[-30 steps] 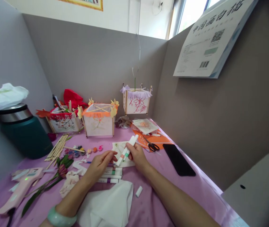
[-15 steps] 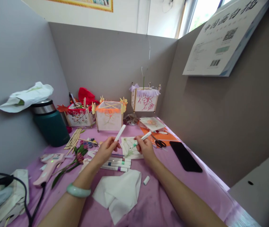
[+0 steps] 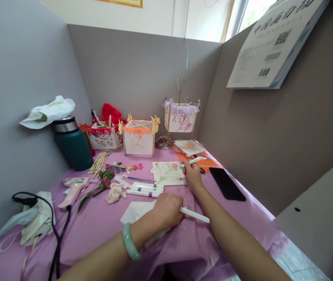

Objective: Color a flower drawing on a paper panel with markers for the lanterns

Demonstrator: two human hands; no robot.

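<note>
My left hand (image 3: 168,210) is closed low over the table, with a white marker (image 3: 194,214) sticking out to the right. Under that hand lies a crumpled white tissue (image 3: 137,210), partly hidden. My right hand (image 3: 192,175) grips a second white marker (image 3: 197,160), its green end pointing left over a drawing sheet (image 3: 169,180). The sheet carries green stems and leaves and a pink flower. Whether the green end touches the sheet I cannot tell. Several markers (image 3: 145,188) lie side by side in front of the sheet, with a thin blue brush (image 3: 139,179) behind them.
Left stand a teal flask (image 3: 74,150), a pink glue gun (image 3: 72,194) with black cable, and a cut flower (image 3: 105,181). Small paper lanterns (image 3: 139,141) line the back; another lantern (image 3: 180,120) hangs. At right lies a black phone (image 3: 227,184). Grey partitions enclose the table.
My left hand has moved right and down with its marker, from beside the row of markers to over the tissue. The loose white cap is now out of sight. The view has shifted slightly.
</note>
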